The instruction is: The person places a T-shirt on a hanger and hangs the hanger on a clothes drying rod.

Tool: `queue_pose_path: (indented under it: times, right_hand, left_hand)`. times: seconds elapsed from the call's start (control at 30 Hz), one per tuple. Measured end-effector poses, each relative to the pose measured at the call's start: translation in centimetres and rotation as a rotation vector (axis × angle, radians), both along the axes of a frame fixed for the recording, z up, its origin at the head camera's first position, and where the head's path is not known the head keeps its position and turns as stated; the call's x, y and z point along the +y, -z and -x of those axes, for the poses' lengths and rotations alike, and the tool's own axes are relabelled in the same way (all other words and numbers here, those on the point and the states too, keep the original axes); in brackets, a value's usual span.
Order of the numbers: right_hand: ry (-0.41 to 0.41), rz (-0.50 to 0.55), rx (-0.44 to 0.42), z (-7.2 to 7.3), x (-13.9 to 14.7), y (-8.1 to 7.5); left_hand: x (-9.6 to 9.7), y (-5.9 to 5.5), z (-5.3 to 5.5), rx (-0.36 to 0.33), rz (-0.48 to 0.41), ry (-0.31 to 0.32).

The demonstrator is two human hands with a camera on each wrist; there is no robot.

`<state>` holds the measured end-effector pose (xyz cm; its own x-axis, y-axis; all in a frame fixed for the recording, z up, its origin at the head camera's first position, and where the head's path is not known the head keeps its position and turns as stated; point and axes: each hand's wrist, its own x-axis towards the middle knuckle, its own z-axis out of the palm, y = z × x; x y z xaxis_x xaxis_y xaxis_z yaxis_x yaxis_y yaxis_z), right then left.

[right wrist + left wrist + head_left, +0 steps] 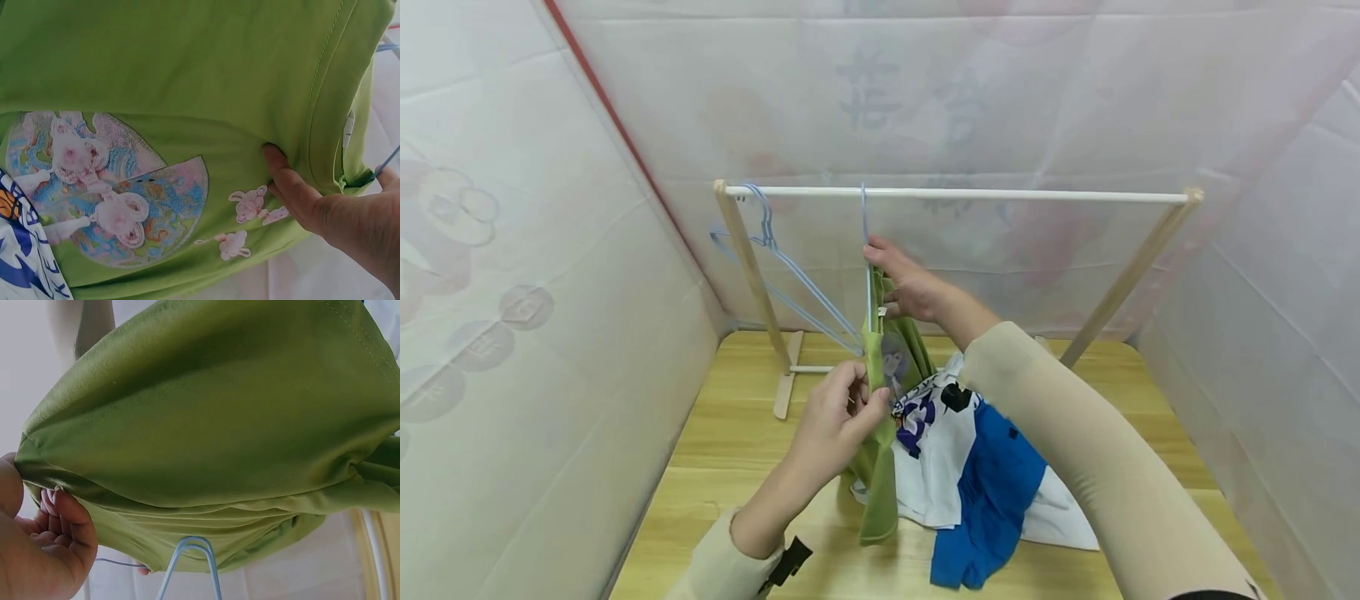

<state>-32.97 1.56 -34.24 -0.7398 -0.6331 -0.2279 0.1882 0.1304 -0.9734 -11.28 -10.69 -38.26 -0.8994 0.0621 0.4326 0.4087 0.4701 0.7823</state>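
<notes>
- Left hand (838, 412) pinched and right hand (917, 289) held the green shirt (880, 500) on its blue hanger (865, 218); tugging could have unhooked it from the white bar (1000, 194).
- Left wrist: bunched up, it might have slipped.
- Right wrist: pulling might have stretched it.

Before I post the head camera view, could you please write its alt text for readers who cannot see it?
A person's left hand pinches the edge of a green shirt around a blue hanger on a white rail; the right hand is at the hanger's neck. Below, white and blue clothes lie on a wooden table.
</notes>
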Motion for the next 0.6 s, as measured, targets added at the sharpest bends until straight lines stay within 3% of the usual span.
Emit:
queue_pose_path:
  times: [0.33, 0.47, 0.6]
  right_hand:
    - [-0.003, 0.008, -0.005, 0.0, -2.2, 0.8]
    - [-0.009, -0.003, 0.006, -0.3, -2.9, 0.4]
    - [0.004, 0.005, 0.019, -0.3, -3.2, -0.3]
  left_hand:
    - [-0.9, 0.3, -0.3, 0.013, 0.019, -0.062]
    - [-1.1, 0.2, -0.6, 0.014, 0.007, -0.078]
    - [-1.3, -0.2, -0.4, 0.069, 0.019, -0.082]
